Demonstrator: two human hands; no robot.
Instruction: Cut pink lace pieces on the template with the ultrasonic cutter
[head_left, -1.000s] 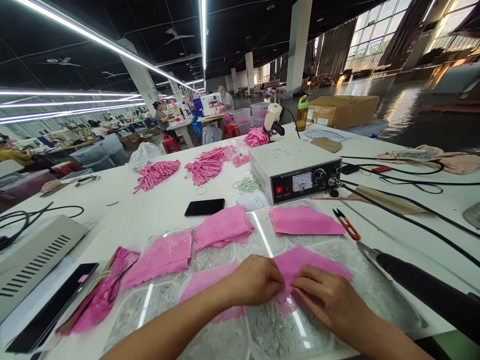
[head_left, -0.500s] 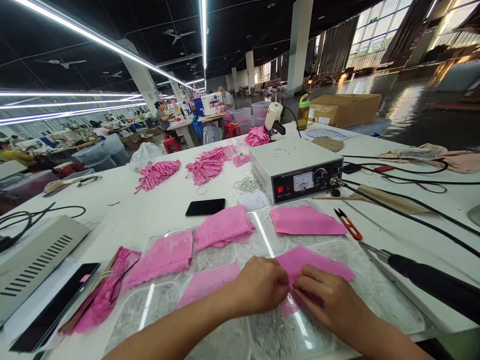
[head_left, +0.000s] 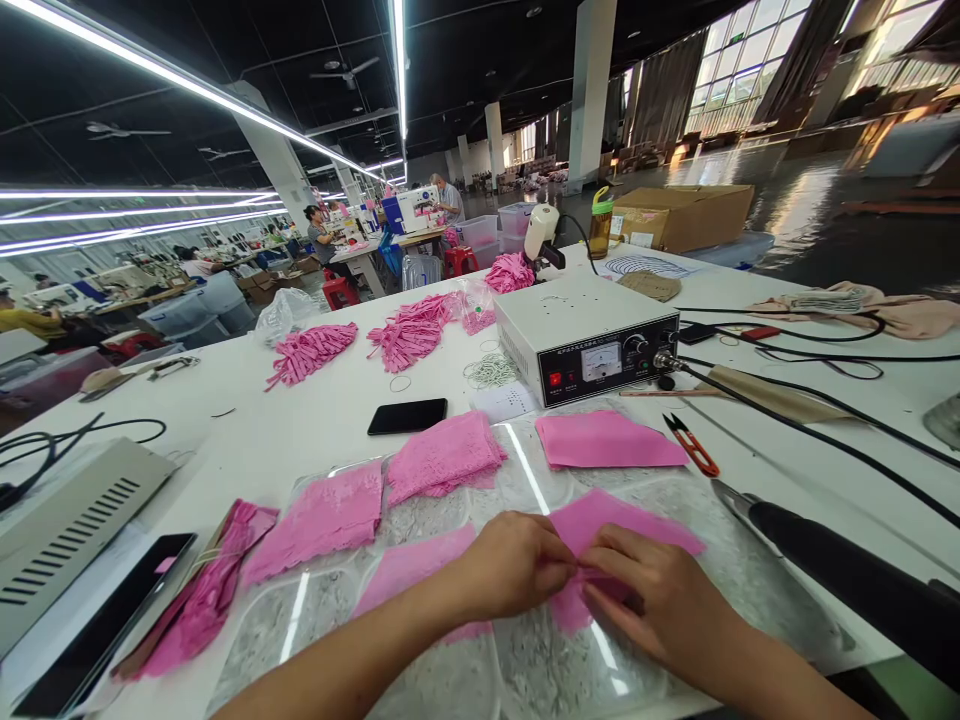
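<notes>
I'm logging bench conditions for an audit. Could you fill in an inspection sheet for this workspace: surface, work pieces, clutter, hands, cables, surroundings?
Surface: white table; clear mat in front.
Work pieces: pink piece on the mat, right of centre; more pink stacks behind it.
Clutter: phone, snips, tangled loops beside the control box.
Hands: left hand and right hand pinch the pink piece; fingertips partly hidden.
Cables: black cables cross the table's right side; another lies at far left.
Surroundings: people near sewing machines; cardboard box beyond the table.
</notes>
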